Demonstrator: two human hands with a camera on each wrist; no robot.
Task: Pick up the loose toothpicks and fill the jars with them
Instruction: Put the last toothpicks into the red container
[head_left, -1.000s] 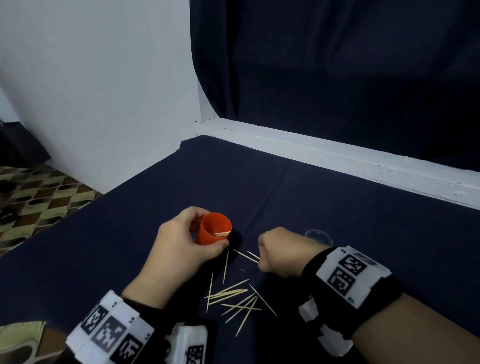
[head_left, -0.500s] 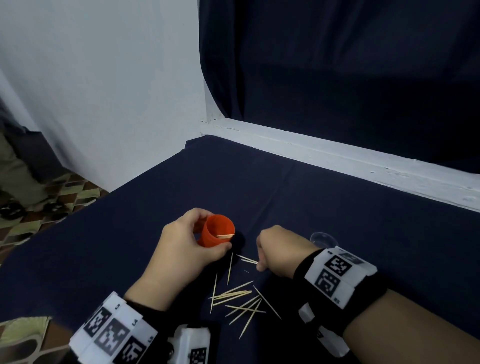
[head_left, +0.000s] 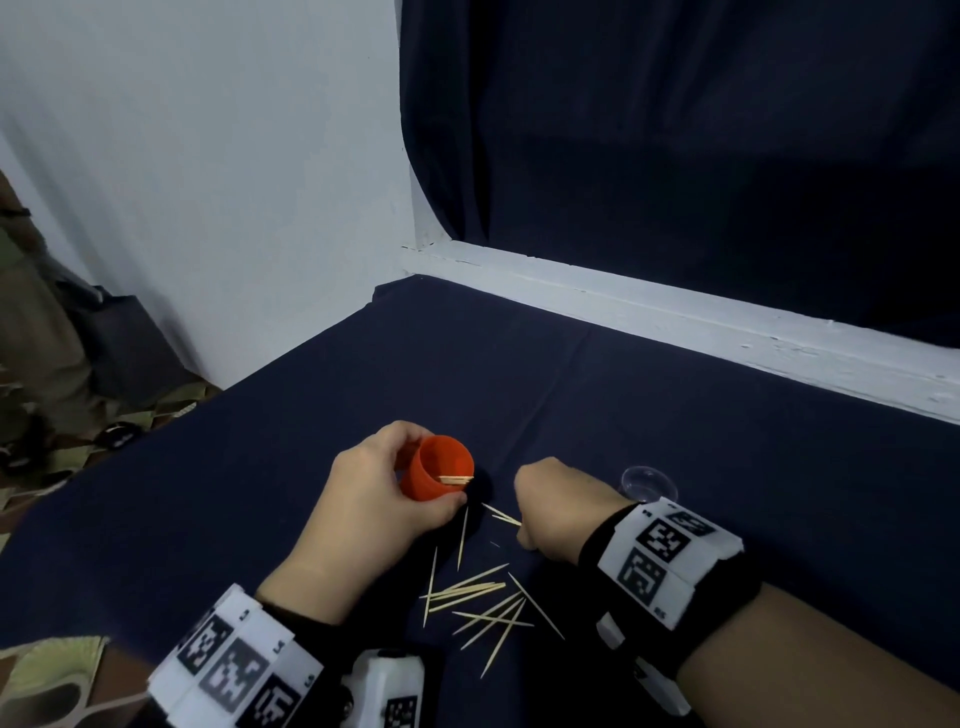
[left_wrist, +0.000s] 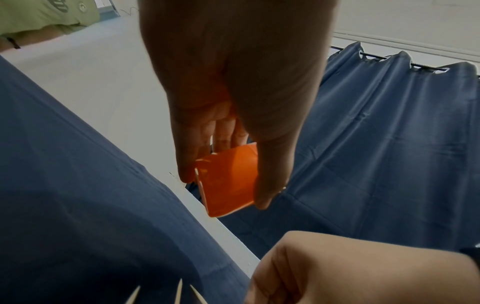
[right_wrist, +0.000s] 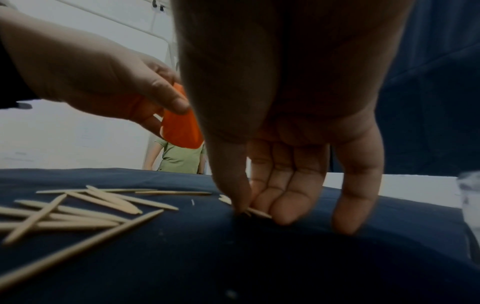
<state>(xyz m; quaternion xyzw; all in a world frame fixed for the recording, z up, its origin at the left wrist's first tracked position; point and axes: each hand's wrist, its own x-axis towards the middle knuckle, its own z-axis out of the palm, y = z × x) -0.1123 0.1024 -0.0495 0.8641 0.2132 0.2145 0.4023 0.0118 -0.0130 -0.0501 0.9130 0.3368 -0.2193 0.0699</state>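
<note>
The left hand is raised off the cloth, thumb and fingers curled round the orange jar. The jar is tilted, its mouth facing the right hand; a few toothpicks show inside. Loose toothpicks lie scattered on the cloth between the wrists. The right hand points down, fingertips on the cloth, thumb and forefinger pinching a toothpick that lies there. A clear lid sits just beyond the right wrist.
</note>
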